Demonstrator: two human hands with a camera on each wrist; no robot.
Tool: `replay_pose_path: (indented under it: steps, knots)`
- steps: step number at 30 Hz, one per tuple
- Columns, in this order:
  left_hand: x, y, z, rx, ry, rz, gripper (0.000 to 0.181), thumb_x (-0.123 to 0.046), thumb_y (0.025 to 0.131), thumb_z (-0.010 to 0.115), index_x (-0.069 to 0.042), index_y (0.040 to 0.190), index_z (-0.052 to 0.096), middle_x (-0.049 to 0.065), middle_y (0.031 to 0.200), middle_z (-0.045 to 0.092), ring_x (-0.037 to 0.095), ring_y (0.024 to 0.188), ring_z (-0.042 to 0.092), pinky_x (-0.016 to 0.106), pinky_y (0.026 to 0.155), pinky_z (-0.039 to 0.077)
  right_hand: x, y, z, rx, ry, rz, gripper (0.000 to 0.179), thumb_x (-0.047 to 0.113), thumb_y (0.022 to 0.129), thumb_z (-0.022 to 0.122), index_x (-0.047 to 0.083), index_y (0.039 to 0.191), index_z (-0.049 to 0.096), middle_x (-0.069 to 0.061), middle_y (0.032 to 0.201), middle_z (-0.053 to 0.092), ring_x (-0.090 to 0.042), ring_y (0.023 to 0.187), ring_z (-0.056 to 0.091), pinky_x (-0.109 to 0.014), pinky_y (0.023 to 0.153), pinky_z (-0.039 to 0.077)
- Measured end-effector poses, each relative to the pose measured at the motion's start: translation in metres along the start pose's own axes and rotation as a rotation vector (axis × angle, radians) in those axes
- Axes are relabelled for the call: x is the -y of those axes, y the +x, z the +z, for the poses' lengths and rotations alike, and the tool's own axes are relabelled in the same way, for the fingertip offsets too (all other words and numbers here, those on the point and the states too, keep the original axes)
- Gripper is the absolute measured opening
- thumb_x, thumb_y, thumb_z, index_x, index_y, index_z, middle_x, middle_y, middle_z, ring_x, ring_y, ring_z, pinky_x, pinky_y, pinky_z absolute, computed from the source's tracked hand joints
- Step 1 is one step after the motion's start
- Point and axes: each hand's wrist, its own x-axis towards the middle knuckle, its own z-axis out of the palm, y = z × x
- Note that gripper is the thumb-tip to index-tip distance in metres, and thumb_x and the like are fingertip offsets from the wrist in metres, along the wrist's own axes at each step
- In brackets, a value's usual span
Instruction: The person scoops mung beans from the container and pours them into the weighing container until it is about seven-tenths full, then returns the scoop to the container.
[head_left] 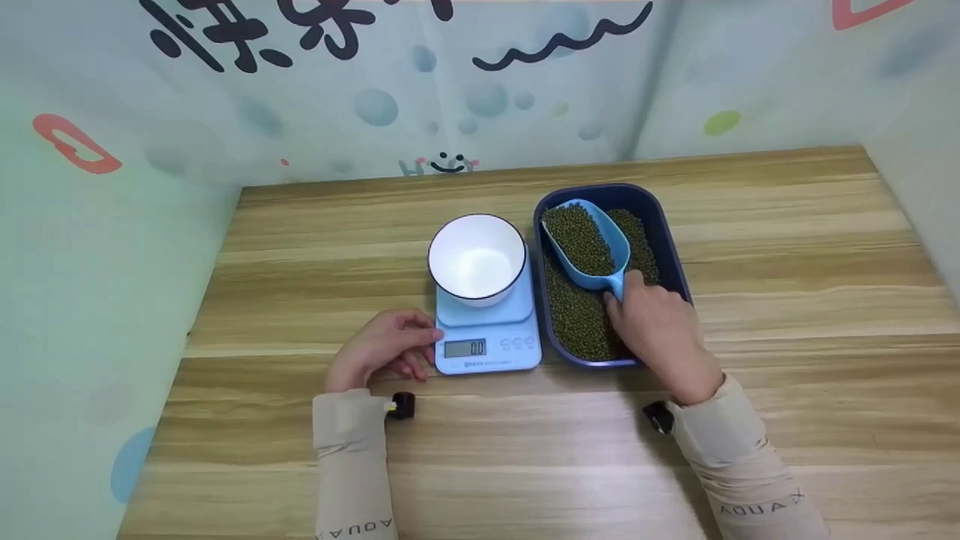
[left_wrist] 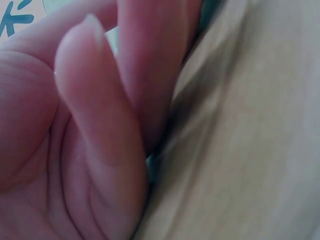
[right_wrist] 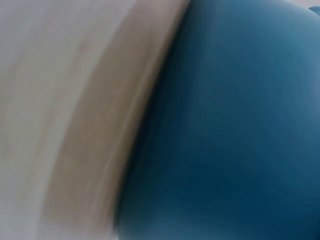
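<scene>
2 hands are at work above the desk. The right hand grasps the handle of a blue scoop, which is heaped with small green grains. The left hand lies relaxed, its fingers lightly bent, touching the left edge of a light blue scale. Both wrists carry a small black device, just beyond the cuffs of beige sleeves.

The scoop is over the far part of a dark blue tray, its mouth toward the far left corner; whether it touches the grains below, I cannot tell. More of the same grains cover the tray's floor. In the right wrist view a blurred blue surface fills most of the frame.

Just left of the tray, the scale's display reads 0.0, with 3 round buttons to its right. A white bowl with a dark rim stands upright on the weighing platform.

Past the desk's far edge hangs a pale backdrop with bubbles, black characters, a wavy line and 1 smiling face.
</scene>
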Motion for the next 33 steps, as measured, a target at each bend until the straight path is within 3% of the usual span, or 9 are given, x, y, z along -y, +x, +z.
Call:
replay_pose_path:
  steps: [5,10,18,33]
  knots:
    - [0.010,0.008,-0.002,-0.010,-0.001,0.003,0.041,-0.033,0.080,0.066,-0.004,0.106,0.054,0.020,0.082,0.064,0.024,0.055,0.062,0.027,0.046,0.047,-0.001,-0.001,-0.001,-0.042,0.026,-0.007,0.032,0.031,0.089,0.051,0.001,0.081,0.043,-0.016,0.056,0.047,-0.038,0.049,0.051,-0.045,0.036,0.033]
    - [-0.004,-0.004,0.000,0.015,-0.009,-0.013,0.035,-0.027,0.084,0.063,-0.003,0.107,0.053,0.023,0.087,0.063,0.023,0.056,0.063,0.027,0.048,0.048,-0.002,-0.002,-0.001,-0.066,0.039,-0.022,0.032,0.031,0.089,0.051,0.001,0.080,0.042,-0.016,0.056,0.047,-0.038,0.048,0.051,-0.045,0.036,0.034]
    - [-0.005,-0.002,0.001,0.018,-0.019,-0.010,0.034,-0.025,0.085,0.062,-0.002,0.107,0.052,0.021,0.085,0.063,0.022,0.055,0.062,0.026,0.047,0.048,-0.004,-0.002,-0.001,-0.099,0.055,-0.032,0.032,0.030,0.088,0.052,0.001,0.078,0.042,-0.015,0.054,0.046,-0.038,0.047,0.051,-0.045,0.036,0.034]
    - [-0.002,-0.003,0.001,0.005,-0.018,0.004,0.034,-0.024,0.085,0.062,-0.001,0.107,0.053,0.022,0.084,0.063,0.023,0.054,0.062,0.026,0.046,0.047,-0.004,-0.001,-0.003,-0.055,0.074,-0.029,0.031,0.031,0.088,0.052,0.001,0.081,0.044,-0.015,0.058,0.047,-0.037,0.050,0.051,-0.044,0.038,0.035]
